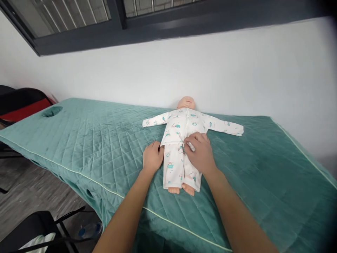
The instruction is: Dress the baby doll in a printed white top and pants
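Observation:
A baby doll (186, 102) lies on its back, head toward the wall and feet toward me. It wears a white patterned long-sleeved top (175, 123), sleeves spread to both sides, and matching trousers (172, 168) with the toes showing below. My left hand (153, 155) is closed at the top's lower left corner, fingers at the hem. With thumb and fingers, my right hand (198, 151) pinches the hem near its middle, over the upper trousers. The right part of the hem is hidden behind that hand.
The doll lies on a bed with a green quilted cover (105, 140) that has a hole (52, 111) at its far left end. Behind are a white wall (126, 77) and a dark window frame (158, 30). Black chairs (34, 232) and a plastic bottle (91, 230) are at the left.

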`<state>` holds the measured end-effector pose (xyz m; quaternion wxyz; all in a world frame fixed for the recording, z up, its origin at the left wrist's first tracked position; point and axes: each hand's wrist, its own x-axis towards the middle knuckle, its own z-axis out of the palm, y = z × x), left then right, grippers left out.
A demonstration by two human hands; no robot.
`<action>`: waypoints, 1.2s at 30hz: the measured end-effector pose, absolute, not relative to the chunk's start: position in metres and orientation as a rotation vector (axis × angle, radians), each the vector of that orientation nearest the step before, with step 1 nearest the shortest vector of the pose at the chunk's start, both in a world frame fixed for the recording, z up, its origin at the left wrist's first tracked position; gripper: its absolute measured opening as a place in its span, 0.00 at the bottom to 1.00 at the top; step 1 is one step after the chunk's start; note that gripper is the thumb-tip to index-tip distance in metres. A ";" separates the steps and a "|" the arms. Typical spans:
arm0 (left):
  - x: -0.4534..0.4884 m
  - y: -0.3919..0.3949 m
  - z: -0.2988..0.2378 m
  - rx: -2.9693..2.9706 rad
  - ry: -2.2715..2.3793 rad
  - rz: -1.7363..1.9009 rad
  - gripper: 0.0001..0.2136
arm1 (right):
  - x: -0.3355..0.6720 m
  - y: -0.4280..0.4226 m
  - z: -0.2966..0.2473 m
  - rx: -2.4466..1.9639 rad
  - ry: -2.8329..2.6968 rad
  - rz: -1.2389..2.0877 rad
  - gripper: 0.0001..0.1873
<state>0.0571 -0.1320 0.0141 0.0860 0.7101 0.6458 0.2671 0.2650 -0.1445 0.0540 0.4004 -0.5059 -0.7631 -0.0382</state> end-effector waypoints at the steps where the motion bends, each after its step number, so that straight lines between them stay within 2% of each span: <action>1: 0.057 -0.132 0.014 2.110 1.930 0.798 0.11 | 0.265 -0.145 0.054 -1.264 -1.933 -0.082 0.07; 5: 0.058 -0.131 0.013 2.057 1.943 0.838 0.11 | 0.266 -0.148 0.055 -1.271 -1.938 -0.035 0.07; 9: 0.057 -0.131 0.010 1.945 1.909 0.970 0.05 | 0.265 -0.154 0.052 -1.275 -1.891 0.004 0.08; 11: 0.056 -0.130 0.008 1.921 1.882 1.016 0.07 | 0.265 -0.157 0.050 -1.305 -1.827 -0.016 0.10; 13: 0.055 -0.129 0.006 1.924 1.869 1.022 0.06 | 0.265 -0.159 0.049 -1.374 -1.773 -0.053 0.12; 17: 0.056 -0.129 0.006 1.892 1.887 1.024 0.03 | 0.266 -0.159 0.049 -1.469 -1.766 -0.098 0.08; 30: 0.056 -0.130 0.009 1.884 1.844 1.034 0.03 | 0.265 -0.160 0.051 -1.246 -1.868 0.051 0.08; 36: 0.055 -0.129 0.008 1.893 1.788 1.051 0.04 | 0.268 -0.161 0.049 -1.168 -1.597 0.222 0.07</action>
